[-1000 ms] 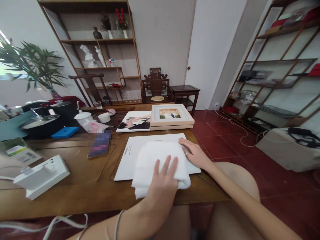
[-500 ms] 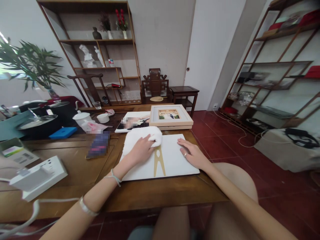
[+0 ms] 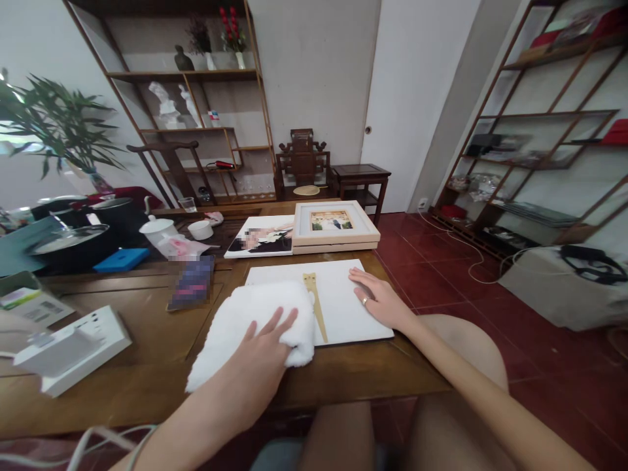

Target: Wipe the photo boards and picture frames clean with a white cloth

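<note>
My left hand (image 3: 262, 356) is on a folded white fluffy towel (image 3: 235, 327), fingers spread over its top, the thumb apparently tucked behind a fold at the right edge. The towel covers the left part of a white board (image 3: 343, 314) on the table. On the board's middle is a narrow gold-coloured piece (image 3: 316, 301), tapering toward me, partly covered by the towel. My right hand (image 3: 377, 297), with a ring on one finger, lies open and flat on the board's right edge.
Beyond the board stand a light wooden picture frame (image 3: 336, 235) and a photo print (image 3: 260, 237). To the left on the wooden table (image 3: 161, 353) are a power strip (image 3: 86, 353), a blurred purple packet (image 3: 192, 282), a blue box (image 3: 121, 260), a teapot (image 3: 159, 229) and a pan (image 3: 71, 241).
My left hand has drawn the towel toward me and left, across the board to its near edge, uncovering the top of the gold piece. My right hand has stayed in place.
</note>
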`<state>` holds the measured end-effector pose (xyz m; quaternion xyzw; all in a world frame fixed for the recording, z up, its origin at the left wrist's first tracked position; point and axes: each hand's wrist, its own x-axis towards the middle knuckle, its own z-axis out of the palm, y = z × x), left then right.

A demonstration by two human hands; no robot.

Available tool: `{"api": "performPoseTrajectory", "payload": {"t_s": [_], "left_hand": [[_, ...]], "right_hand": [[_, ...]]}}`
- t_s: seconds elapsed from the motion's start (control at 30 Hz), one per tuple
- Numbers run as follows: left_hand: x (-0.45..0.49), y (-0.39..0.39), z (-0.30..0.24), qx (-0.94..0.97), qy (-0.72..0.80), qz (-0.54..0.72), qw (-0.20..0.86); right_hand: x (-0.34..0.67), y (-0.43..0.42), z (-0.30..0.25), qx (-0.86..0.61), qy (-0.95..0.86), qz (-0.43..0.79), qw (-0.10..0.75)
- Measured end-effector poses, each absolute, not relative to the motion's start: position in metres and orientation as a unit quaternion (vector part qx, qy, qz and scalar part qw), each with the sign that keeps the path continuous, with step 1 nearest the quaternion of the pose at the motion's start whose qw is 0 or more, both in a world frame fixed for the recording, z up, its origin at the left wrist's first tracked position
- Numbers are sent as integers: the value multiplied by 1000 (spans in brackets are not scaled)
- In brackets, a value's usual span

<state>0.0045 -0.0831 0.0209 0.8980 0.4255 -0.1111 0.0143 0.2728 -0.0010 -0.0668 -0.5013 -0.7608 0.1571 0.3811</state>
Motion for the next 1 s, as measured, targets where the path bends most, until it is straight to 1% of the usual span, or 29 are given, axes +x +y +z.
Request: {"api": "performPoseTrajectory", "payload": {"t_s": [0.13, 0.27, 0.33, 0.4, 0.57, 0.73, 0.83, 1.0], "left_hand": [[7, -45, 12, 876, 472, -97, 18], [9, -2, -3, 867, 496, -36, -20], [9, 9, -9, 863, 503, 0, -50], [10, 8, -10, 863, 502, 15, -56], [8, -35, 2, 884, 466, -23, 21], [0, -78, 8, 886, 456, -46, 68], [-6, -71, 6, 890, 448, -30, 84], [-20, -20, -2, 902, 421, -15, 94]], "right_hand": [[273, -1, -66, -506, -768, 145, 365], [273, -1, -66, -510, -769, 141, 358], [273, -1, -66, -511, -768, 142, 359], [272, -1, -66, -511, -766, 144, 361], [271, -2, -64, -514, -765, 148, 357], [272, -1, -65, -515, -766, 152, 354], [273, -1, -66, -515, -763, 153, 359], [273, -2, -65, -519, -760, 159, 357]]}}
